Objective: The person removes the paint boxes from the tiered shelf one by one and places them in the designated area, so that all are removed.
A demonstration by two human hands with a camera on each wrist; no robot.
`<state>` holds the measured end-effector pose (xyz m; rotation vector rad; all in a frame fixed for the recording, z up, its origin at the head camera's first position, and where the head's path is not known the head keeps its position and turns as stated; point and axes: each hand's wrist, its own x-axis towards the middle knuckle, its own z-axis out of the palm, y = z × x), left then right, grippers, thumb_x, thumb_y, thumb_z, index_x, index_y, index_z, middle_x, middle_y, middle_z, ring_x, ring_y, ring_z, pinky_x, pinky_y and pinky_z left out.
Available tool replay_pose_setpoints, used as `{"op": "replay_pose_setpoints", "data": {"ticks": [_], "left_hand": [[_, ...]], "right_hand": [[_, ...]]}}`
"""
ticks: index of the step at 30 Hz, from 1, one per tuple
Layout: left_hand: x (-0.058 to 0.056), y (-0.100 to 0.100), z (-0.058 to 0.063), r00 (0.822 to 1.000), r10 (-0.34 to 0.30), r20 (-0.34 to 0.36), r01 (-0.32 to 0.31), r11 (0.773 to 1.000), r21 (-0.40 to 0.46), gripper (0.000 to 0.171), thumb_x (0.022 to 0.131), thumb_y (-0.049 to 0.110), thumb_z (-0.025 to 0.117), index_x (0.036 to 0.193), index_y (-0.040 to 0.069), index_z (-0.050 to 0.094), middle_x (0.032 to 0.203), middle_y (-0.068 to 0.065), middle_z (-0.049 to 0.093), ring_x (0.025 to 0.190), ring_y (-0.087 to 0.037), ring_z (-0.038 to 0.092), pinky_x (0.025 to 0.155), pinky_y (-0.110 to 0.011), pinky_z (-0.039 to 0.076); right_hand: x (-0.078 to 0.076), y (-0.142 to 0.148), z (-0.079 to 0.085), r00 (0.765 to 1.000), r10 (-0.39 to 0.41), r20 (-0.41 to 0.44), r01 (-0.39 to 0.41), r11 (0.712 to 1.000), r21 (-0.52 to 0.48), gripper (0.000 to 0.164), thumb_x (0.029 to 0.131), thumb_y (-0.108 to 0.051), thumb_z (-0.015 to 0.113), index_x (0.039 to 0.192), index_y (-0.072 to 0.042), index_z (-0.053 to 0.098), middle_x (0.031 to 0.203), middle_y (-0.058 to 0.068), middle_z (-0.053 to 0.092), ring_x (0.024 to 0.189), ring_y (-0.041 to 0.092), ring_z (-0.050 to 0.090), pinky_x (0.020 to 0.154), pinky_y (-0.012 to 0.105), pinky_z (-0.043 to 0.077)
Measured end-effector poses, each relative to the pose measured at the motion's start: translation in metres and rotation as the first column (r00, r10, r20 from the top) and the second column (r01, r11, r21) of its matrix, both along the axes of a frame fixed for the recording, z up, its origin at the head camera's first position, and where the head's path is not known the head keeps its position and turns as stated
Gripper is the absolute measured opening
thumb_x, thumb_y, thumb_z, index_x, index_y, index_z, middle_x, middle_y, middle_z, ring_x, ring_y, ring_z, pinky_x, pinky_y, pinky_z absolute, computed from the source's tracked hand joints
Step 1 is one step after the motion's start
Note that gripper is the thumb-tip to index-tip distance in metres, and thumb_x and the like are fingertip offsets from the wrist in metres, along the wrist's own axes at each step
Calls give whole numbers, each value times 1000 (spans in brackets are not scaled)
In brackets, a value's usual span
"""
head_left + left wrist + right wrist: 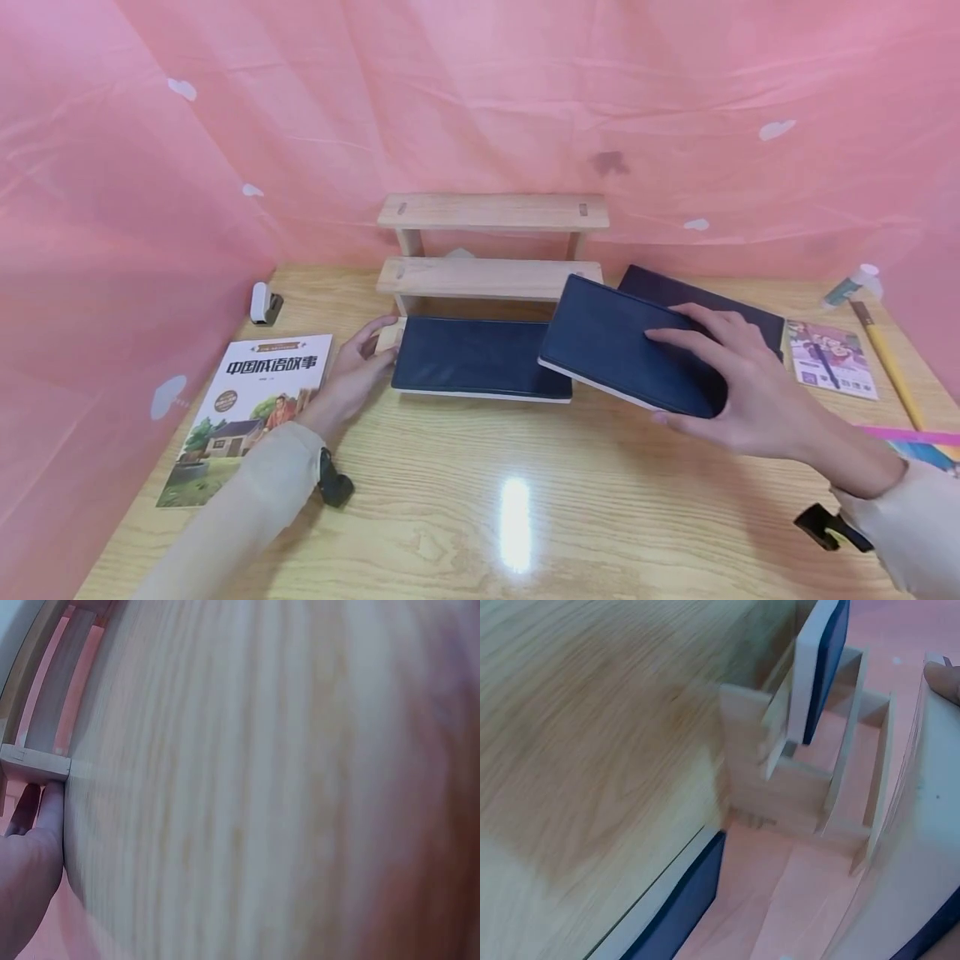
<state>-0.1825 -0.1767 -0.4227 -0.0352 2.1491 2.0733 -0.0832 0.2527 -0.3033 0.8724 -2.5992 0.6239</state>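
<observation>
A pale wooden three-tier stand (491, 277) is at the back of the table. Across its lowest tier lies a navy-covered notebook (480, 358), whose white page edge faces the front. My left hand (358, 367) grips the left end of that tier, fingers and thumb at the bare wood; the left wrist view shows the fingers (51, 814) against the plank's end. Over the table on the right, my right hand (738, 383) holds a second navy notebook (611, 342) aslant, fingers on its cover and thumb along the near edge. Behind it lies a third dark notebook (697, 300), partly hidden.
A storybook (243, 408) lies at the left, near a small white-and-black stapler (265, 304). On the right are a colourful card (832, 358), a glue stick (850, 286), a yellow-handled brush (892, 367) and a pink-edged item (915, 436). A pink curtain (487, 100) hangs behind.
</observation>
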Motion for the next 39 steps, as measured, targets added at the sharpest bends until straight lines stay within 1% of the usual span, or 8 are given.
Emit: {"op": "replay_pose_setpoints", "data": {"ticks": [7,10,13,22,25,29,32,39], "left_hand": [[0,1,0,1000,3,9,-3,1000,8,48,85,3,57,128,21,48,129,-8,49,113,-20,50,83,-25,48],[1,1,1,1000,-2,11,2,1000,31,49,85,1,56,129,19,47,128,-10,49,112,-20,51,83,-26,49],[1,1,1,1000,-1,11,1,999,33,50,85,1,56,130,19,46,128,-11,49,110,-19,52,83,-26,49],[2,-4,1,1000,1,-29,0,1000,28,51,84,-2,53,131,17,46,139,-6,38,114,-21,48,82,-27,49],[3,-4,1,1000,-3,-28,4,1000,24,51,85,-2,53,131,16,45,142,-5,34,118,-25,45,83,-27,49],[3,-3,0,1000,1,-21,-1,1000,5,49,85,1,55,130,19,47,147,0,25,131,-25,27,85,-26,48],[2,-2,0,1000,2,-15,-3,1000,-11,48,84,3,56,128,21,49,148,2,22,135,-22,16,88,-26,46],[1,-1,-1,1000,-5,-21,5,1000,-21,48,85,2,55,129,20,48,148,4,23,136,-21,14,100,-34,35]], "right_hand": [[12,22,-8,998,-55,29,55,998,-18,84,46,-35,86,123,-20,55,135,14,39,117,38,33,90,55,25],[17,31,-12,995,-75,62,77,997,-27,84,46,-32,86,123,-20,54,136,13,37,120,39,31,96,57,22],[21,41,-17,989,-105,101,108,994,-24,84,48,-31,86,124,-20,53,138,14,35,123,42,28,101,62,15],[21,66,-39,970,-162,180,162,987,14,82,50,-30,86,124,-23,53,137,16,35,122,44,28,97,68,14],[21,72,-47,959,-188,210,184,982,39,81,50,-31,87,124,-25,53,136,16,35,121,44,28,95,69,16],[19,79,-59,951,-212,226,204,977,59,80,49,-34,87,122,-27,53,134,17,36,118,45,30,92,70,20],[16,84,-68,955,-212,208,203,977,65,79,49,-35,86,121,-25,55,132,18,38,114,46,33,91,70,22],[13,88,-81,949,-227,216,212,973,93,78,50,-41,84,121,-27,54,132,21,37,116,48,32,90,69,22]]}}
